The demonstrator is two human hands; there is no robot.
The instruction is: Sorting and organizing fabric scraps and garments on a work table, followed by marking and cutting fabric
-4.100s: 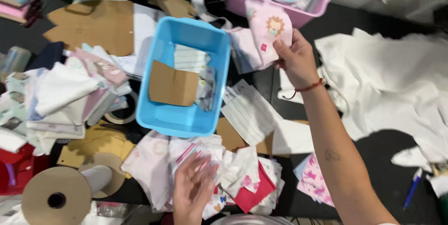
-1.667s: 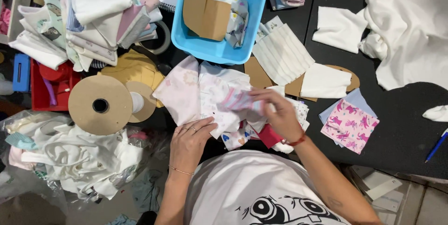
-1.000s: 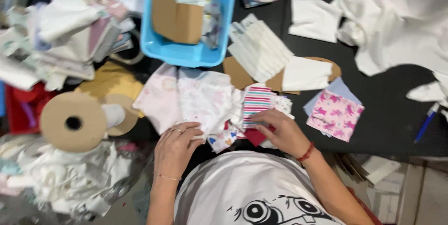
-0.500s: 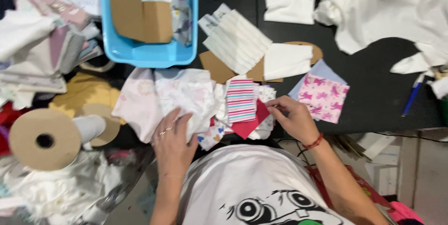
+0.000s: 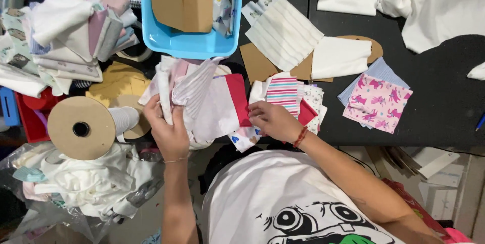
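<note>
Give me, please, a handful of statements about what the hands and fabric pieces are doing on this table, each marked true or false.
1. The left hand grips a bunch of pale fabric pieces lifted off the table. True.
2. The right hand rests in the blue bin. False: it lies on the small stack with the striped fabric piece, in front of the bin.
3. The blue bin holds a brown cardboard piece. True.
4. The pink printed fabric square lies under the right hand. False: it lies apart, further right on the black table.
5. A cardboard spool sits beside the left hand. True.
</note>
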